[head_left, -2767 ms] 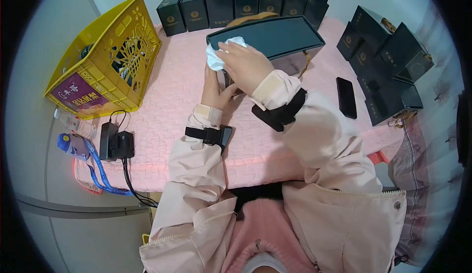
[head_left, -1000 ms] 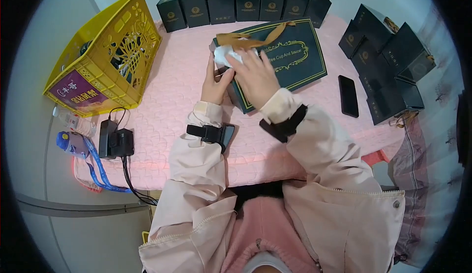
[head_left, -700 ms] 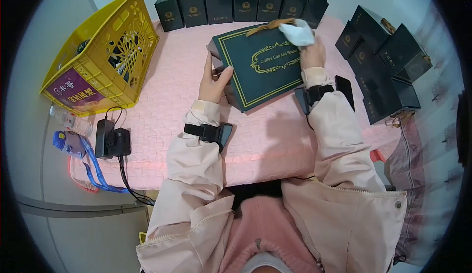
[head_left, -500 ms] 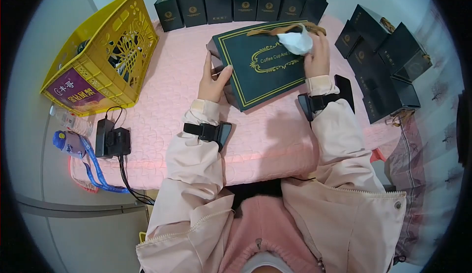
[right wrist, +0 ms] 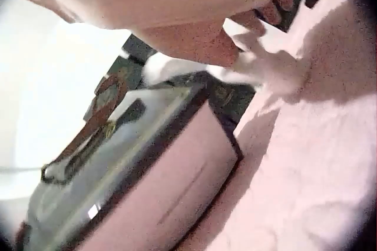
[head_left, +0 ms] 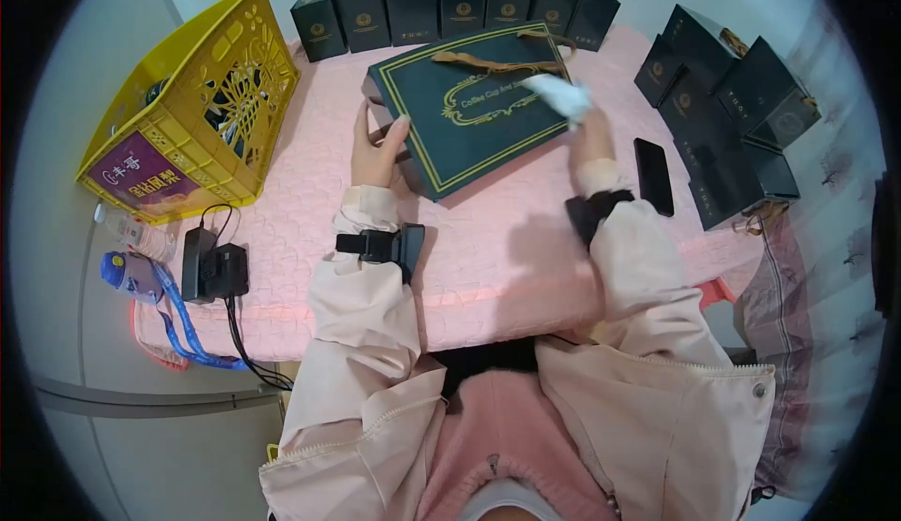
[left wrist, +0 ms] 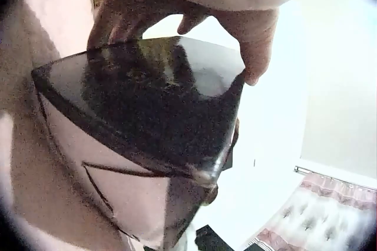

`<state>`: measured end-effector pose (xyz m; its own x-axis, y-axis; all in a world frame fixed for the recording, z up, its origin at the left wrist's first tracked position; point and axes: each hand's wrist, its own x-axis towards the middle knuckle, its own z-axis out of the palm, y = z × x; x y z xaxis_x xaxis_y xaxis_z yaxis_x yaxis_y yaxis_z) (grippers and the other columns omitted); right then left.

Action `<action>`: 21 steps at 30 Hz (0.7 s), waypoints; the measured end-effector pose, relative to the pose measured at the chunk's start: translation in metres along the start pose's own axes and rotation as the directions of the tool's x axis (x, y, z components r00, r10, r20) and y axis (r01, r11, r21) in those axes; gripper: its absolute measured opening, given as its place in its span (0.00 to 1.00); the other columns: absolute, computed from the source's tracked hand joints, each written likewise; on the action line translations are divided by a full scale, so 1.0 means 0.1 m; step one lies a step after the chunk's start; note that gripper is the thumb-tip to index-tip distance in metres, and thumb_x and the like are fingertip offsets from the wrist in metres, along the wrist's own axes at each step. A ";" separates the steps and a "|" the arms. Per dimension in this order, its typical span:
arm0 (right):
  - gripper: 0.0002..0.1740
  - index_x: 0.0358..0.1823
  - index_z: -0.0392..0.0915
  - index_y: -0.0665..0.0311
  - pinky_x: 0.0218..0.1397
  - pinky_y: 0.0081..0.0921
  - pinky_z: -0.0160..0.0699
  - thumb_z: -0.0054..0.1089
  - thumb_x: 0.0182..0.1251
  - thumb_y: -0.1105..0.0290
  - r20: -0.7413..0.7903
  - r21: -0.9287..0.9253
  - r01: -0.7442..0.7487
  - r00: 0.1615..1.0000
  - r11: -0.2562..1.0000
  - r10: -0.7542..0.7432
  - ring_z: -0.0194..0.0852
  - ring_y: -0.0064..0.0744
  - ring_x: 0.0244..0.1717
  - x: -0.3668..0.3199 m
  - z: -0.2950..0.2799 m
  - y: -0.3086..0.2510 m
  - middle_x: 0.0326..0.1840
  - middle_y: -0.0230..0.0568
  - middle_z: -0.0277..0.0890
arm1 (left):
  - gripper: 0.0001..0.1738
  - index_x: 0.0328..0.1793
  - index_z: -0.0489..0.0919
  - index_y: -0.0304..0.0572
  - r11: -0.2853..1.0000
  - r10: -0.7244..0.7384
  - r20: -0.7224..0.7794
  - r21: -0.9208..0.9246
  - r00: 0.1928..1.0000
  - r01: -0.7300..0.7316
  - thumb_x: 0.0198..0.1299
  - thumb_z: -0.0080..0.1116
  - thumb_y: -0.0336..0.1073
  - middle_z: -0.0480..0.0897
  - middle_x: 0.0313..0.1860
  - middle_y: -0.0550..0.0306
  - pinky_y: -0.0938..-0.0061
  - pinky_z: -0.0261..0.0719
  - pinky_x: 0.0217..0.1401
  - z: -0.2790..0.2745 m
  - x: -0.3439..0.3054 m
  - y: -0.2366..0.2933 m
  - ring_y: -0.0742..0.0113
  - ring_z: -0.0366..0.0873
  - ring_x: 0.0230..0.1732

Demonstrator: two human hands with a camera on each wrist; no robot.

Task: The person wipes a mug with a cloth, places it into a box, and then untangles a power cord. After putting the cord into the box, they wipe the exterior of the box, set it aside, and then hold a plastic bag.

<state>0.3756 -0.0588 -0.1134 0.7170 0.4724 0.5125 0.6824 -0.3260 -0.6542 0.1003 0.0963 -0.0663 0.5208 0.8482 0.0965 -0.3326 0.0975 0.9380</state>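
Observation:
A dark green box [head_left: 497, 136] with gold lettering and a brown ribbon handle [head_left: 469, 61] lies tilted on the pink cover. My left hand [head_left: 377, 150] grips its left end, thumb on the near edge; in the left wrist view that hand [left wrist: 188, 12] spans the box's glossy end [left wrist: 159, 98]. At the box's right end, my right hand [head_left: 591, 141] holds a crumpled white cloth [head_left: 563, 99] and is blurred. The right wrist view shows this hand [right wrist: 200, 39] with the cloth [right wrist: 271, 71] just beyond the box's corner [right wrist: 203, 95].
Dark boxes [head_left: 413, 9] stand in a stacked row at the back, and more [head_left: 704, 136] are piled at the right beside a black phone [head_left: 654, 177]. A yellow crate [head_left: 188, 108], a bottle [head_left: 136, 275] and black adapters [head_left: 214, 266] occupy the left.
The box has turned lettered face up and shifted slightly left with my left hand. My right hand has gone from the box's left end to its right end with the cloth.

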 end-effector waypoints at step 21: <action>0.27 0.56 0.61 0.65 0.28 0.13 0.69 0.52 0.59 0.58 0.163 0.729 -0.302 0.948 0.614 0.272 0.69 0.21 0.30 -0.11 -0.26 -0.26 0.36 0.38 0.70 | 0.46 0.62 0.61 0.47 0.165 0.663 0.558 0.540 0.498 -0.825 0.29 0.67 0.36 0.58 0.59 0.42 0.52 0.50 0.61 0.43 -0.37 0.21 0.48 0.54 0.61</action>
<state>0.3533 -0.0768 -0.0880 0.8424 0.4931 0.2172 0.0989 0.2546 -0.9620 0.1076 0.0446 -0.0358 0.4777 0.1964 0.8563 -0.0598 -0.9652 0.2547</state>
